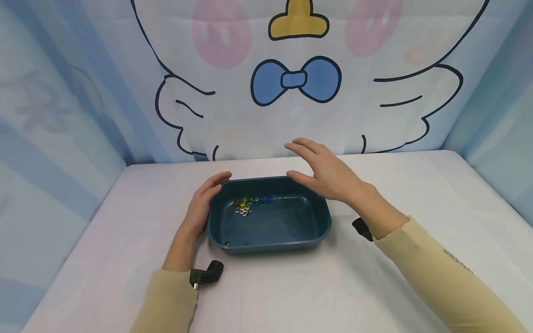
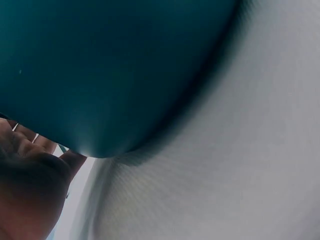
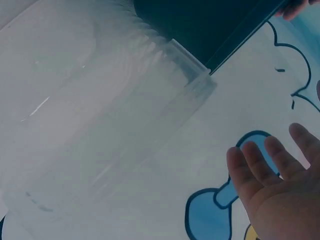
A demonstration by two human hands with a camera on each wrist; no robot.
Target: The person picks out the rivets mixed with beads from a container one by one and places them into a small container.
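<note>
Teal, the tray (image 1: 275, 226) could skid, scattering its small pieces (image 1: 244, 203), if the left hand (image 1: 200, 206), loosely extended beside it, pushes while the spread right hand (image 1: 326, 171) hovers

Tray (image 1: 291, 224) dark teal; beads (image 1: 262, 200) green, blue; sleeves (image 1: 433, 268) tan; printed bow (image 1: 294, 79) blue, black-outlined; tablecloth (image 1: 291, 296) whitish.

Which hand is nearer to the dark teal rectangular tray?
The left hand, resting against the tray at its left end; the right hand hangs apart, near the far right corner.
</note>
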